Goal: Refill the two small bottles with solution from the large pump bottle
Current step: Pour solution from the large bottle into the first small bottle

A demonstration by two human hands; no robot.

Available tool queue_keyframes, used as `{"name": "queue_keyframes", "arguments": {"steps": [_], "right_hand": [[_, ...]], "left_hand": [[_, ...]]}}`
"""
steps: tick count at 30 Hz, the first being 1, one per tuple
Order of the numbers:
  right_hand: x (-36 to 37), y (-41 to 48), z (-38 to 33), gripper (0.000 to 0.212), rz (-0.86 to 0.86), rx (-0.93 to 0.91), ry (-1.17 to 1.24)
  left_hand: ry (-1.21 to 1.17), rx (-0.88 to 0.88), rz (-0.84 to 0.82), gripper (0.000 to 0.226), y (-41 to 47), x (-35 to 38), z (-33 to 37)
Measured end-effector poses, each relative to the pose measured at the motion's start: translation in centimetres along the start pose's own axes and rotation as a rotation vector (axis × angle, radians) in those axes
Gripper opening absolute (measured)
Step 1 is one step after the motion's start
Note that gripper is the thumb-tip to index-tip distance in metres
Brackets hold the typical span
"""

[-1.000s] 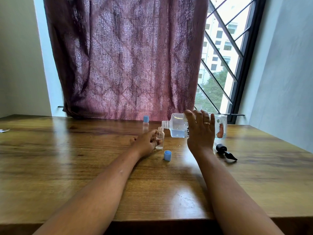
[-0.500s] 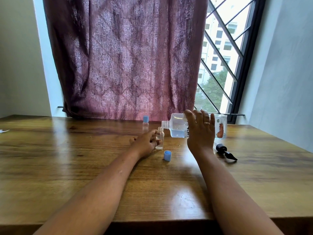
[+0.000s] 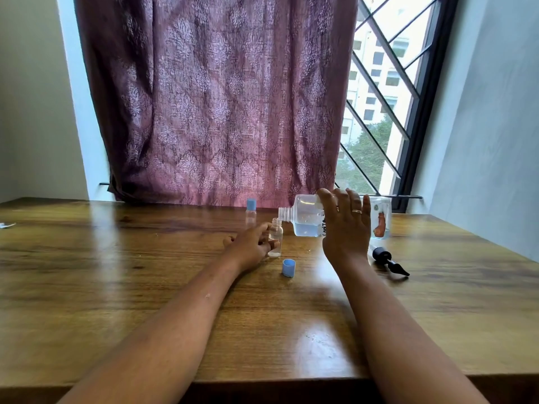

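My right hand [image 3: 345,225] grips the large clear bottle [image 3: 306,218] tipped on its side, its threaded neck just over the mouth of a small open bottle [image 3: 275,239]. Clear liquid lies in the lower half of the large bottle. My left hand [image 3: 250,246] holds the small open bottle upright on the wooden table [image 3: 116,272]; a little liquid shows at its bottom. Its blue cap [image 3: 288,267] lies in front of it. A second small bottle with a blue cap [image 3: 250,214] stands behind my left hand. The black pump head [image 3: 388,259] lies to the right.
A maroon curtain [image 3: 215,97] hangs behind the table and a barred window [image 3: 379,112] is at the right. A small white scrap [image 3: 5,225] lies at the table's far left edge. Grey walls close in on both sides.
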State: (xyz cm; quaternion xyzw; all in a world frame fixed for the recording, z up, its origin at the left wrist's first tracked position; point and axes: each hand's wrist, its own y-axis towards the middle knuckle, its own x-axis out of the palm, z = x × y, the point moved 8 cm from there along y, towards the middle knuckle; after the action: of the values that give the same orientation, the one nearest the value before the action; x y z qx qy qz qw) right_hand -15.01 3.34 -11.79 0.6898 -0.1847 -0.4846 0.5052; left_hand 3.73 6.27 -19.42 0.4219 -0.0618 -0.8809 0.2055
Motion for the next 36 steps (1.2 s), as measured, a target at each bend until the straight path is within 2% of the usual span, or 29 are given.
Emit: {"name": "queue_keyframes", "arguments": {"steps": [4,12,36], "right_hand": [[0.0,0.1,0.0,0.078,-0.004,0.007,0.009],[0.0,0.2,0.2,0.075,0.042,0.001,0.012],[0.1,0.1,0.2,0.073,0.018,0.01,0.012]], "left_hand": [[-0.082,-0.009,-0.046,0.054,0.2,0.5,-0.5],[0.056,0.011,0.05,0.043,-0.3,-0.6,0.5],[0.031,-0.011,0.053,0.044,-0.5,-0.8,0.5]]}}
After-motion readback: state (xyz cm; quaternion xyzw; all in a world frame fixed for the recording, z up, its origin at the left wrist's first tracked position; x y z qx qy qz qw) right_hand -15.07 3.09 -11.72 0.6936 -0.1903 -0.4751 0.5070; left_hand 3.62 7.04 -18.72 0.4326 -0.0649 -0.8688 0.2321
